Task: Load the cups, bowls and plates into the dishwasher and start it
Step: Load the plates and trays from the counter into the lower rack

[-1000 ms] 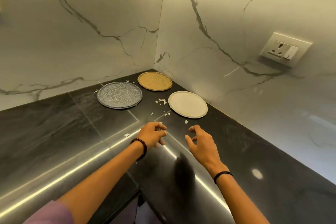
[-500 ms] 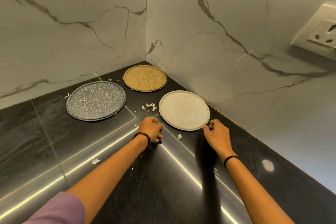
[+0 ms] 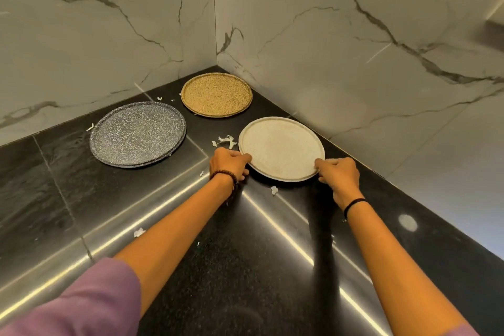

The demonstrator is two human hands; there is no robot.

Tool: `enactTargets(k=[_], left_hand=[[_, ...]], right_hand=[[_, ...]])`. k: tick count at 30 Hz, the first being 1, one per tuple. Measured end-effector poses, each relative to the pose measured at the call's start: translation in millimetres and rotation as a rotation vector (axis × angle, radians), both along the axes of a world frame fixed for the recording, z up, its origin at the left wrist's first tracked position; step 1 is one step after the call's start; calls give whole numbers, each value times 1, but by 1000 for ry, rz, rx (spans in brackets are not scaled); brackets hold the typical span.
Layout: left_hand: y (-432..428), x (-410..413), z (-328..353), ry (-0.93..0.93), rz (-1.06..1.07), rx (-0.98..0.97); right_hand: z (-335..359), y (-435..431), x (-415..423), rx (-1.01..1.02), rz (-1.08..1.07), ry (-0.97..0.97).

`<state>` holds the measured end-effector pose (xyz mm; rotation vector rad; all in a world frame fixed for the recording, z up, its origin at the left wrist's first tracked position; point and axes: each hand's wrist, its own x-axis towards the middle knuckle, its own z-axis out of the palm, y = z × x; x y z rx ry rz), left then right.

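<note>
A round off-white speckled plate point(image 3: 281, 144) sits on the glossy black stone counter point(image 3: 245, 267), toward the far right and just beside the right-hand white marble wall point(image 3: 354, 63). The left hand point(image 3: 229, 165) grips its near-left rim, thumb laid on top of the edge and the other fingers curled down against the side. The right hand point(image 3: 339, 172) pinches the near-right rim, thumb tip on the lip and fingers curled below. Whether the near edge is lifted off the stone cannot be told.

Farther back, in the corner where the two walls meet, lies a round golden-brown speckled plate point(image 3: 216, 94), apart from the off-white one. To the left of both lies a round grey speckled plate point(image 3: 137, 133), well apart from the hands. Small white scraps point(image 3: 225, 140) are scattered between the plates, some just left of the off-white rim.

A dark beaded bracelet point(image 3: 223, 174) circles the left wrist, a thin black band point(image 3: 354, 203) the right, and a purple sleeve point(image 3: 81, 303) covers the near left arm
</note>
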<state>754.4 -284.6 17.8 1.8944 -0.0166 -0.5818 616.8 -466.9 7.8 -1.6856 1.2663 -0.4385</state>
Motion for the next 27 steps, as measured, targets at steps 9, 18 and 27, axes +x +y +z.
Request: enactTargets(k=[9, 18, 27], left_hand=[[77, -53, 21, 41, -58, -185], [199, -143, 26, 135, -186, -267], [310, -241, 34, 183, -395, -239]], right_hand=[[28, 86, -74, 230, -94, -332], [53, 239, -185, 390, -285, -520], [40, 389, -325, 324, -411, -503]])
